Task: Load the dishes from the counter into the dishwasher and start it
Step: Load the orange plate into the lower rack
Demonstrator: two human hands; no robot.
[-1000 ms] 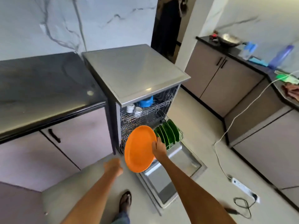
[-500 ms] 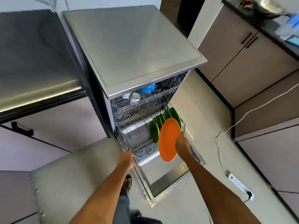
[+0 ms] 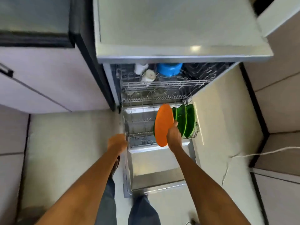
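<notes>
A: Where is the round orange plastic plate (image 3: 163, 125) sitting at this moment?

B: The right hand (image 3: 174, 135) is gripping it by its near right edge, fingers curled round the rim. The plate is standing on edge over the pulled-out grey wire lower rack (image 3: 138, 125) of the open stainless-steel dishwasher (image 3: 170, 30), just left of the row of upright green plates (image 3: 185, 120). Whether it is touching the nearest green one, I cannot tell.

A: And what is the left hand (image 3: 117, 142) doing?

B: It is reaching to the near left corner of that lower rack, fingers curled at the rack's frame. The blur is keeping me from telling whether it is truly grasping the wire or only resting against it.

A: What is lying in the upper wire rack (image 3: 162, 85)?

B: A blue plastic bowl (image 3: 169, 70) is sitting near the middle, with two white cups (image 3: 146, 73) just to its left.

A: Anything lower down?

B: The dishwasher's steel door (image 3: 159, 169) is lying open and flat over the pale tiled floor (image 3: 65, 143), and the person's jeans-clad legs (image 3: 142, 210) are standing at its near end. A white cable (image 3: 259, 154) is trailing across the floor on the right.
</notes>
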